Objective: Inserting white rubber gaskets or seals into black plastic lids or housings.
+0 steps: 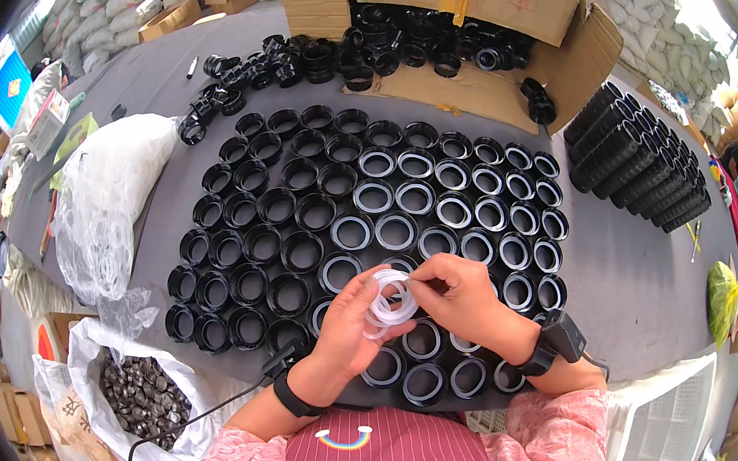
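My left hand [346, 321] is closed around a small bundle of translucent white rings [389, 307], held above the near part of the table. At the bundle's upper right edge, my right hand [463, 298] pinches one of these rings between thumb and fingertips. Beneath both hands, black round collars [313, 227] stand in close rows. Those toward the middle and right have pale rings [372, 212] seated inside their rims; the ones at the left and along the back show only black. My hands hide some collars in the nearer rows.
An open cardboard box [484, 98] spills loose black fittings [316, 59] at the back. Stacked black columns [636, 161] stand back right. At left lies a plastic bag [111, 174] of white rings; below it, a white sack [91, 354] contains small dark parts. A cable runs from my left wrist.
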`<control>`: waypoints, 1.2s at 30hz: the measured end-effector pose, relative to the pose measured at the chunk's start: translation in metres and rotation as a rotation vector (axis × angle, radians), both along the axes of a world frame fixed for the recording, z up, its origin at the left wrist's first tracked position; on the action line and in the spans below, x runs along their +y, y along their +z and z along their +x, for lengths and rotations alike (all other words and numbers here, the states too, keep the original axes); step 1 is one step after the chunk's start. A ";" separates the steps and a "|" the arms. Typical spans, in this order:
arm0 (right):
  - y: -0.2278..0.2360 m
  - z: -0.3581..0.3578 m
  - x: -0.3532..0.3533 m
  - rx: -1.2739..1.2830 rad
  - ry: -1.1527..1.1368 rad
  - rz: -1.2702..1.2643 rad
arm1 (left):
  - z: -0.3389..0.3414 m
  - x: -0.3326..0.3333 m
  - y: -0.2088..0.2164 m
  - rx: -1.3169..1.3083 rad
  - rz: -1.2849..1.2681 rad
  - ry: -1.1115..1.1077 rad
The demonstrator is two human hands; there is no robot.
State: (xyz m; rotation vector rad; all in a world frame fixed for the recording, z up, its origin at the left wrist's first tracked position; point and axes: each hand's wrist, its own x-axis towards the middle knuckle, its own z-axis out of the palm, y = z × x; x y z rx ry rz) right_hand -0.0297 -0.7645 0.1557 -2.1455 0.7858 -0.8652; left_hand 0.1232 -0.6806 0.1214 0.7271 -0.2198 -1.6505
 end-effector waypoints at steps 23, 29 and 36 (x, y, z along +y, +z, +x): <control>-0.027 -0.082 -0.201 -0.003 -0.608 0.231 | 0.015 0.016 0.026 -0.127 0.040 0.088; -0.044 -0.080 -0.231 -0.440 -0.598 0.548 | 0.017 0.014 0.026 -0.099 0.042 0.067; -0.060 -0.071 -0.251 -0.472 -0.585 0.570 | 0.016 0.013 0.022 -0.076 0.036 0.056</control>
